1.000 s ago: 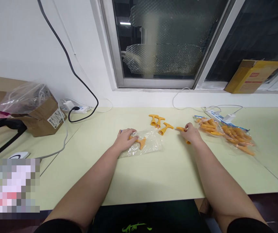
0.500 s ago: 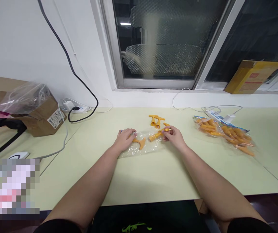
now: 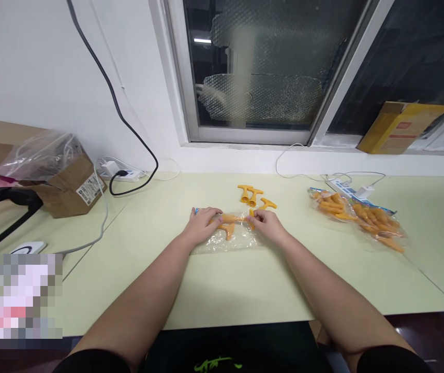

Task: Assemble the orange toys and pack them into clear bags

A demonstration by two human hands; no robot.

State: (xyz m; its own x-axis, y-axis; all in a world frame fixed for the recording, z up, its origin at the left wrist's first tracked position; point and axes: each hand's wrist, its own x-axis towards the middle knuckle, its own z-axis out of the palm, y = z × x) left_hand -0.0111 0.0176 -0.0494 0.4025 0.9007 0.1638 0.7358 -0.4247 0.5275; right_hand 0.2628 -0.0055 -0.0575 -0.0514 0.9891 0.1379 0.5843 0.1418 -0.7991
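A clear plastic bag (image 3: 222, 245) lies flat on the table in front of me. My left hand (image 3: 199, 226) grips its left end, fingers curled over the film. Inside the bag, one orange T-shaped plastic handle (image 3: 228, 231) shows beside my left thumb. My right hand (image 3: 268, 226) pinches the crosspiece of another orange T-shaped handle (image 3: 252, 218) at the bag's right end, its stem pointing left into the bag. Just beyond the bag lie three loose orange T-shaped handles (image 3: 253, 196), two side by side and one nearer my right hand.
Filled bags of orange parts (image 3: 377, 220) lie on the right, near a power strip (image 3: 340, 187). To the left stand a cardboard box (image 3: 72, 189) and a second power strip (image 3: 131, 175) with a black cable (image 3: 118, 106). A yellow carton (image 3: 402, 128) leans on the window.
My right hand has moved left, bringing its handle stem-first into the bag. The loose handle behind that hand is now more exposed. My left hand stays on the bag.
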